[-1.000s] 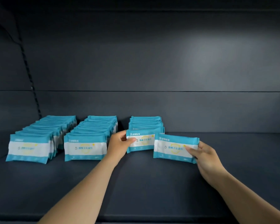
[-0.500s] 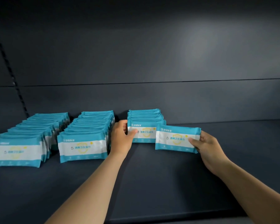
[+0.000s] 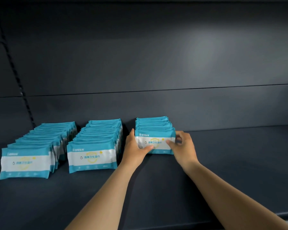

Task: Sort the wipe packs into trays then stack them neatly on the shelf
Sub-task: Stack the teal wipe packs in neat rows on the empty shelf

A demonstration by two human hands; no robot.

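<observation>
A dark grey shelf (image 3: 239, 163) holds three rows of teal-and-white wipe packs standing on edge, each row running back toward the rear wall. Taking the short third row (image 3: 154, 125) as the landmark: well to its left is the long first row (image 3: 38, 146), and just left of it, across a narrow gap, the second row (image 3: 96, 143). The left hand (image 3: 135, 150) reaches into that gap at the landmark row's left side, fingers running up the end of the front pack (image 3: 155, 141) and thumb lying across its lower front face, so it holds that end. The front pack stands upright at the head of the landmark row, touching the packs behind it. The right hand (image 3: 183, 146) is at the landmark row's right end, thumb on the pack's printed front and curled fingers wrapped round its right edge, pinching it. Both forearms stretch forward from the bottom of the view, bare and nearly straight, converging on the pack. The packs look like soft film pouches, likely light and pliable, with a smooth wrapper that could slide under the fingers and a body that may sag or tip if released unsupported. Holding both short ends, as here, seems the surest way to keep one square. No trays are visible.
</observation>
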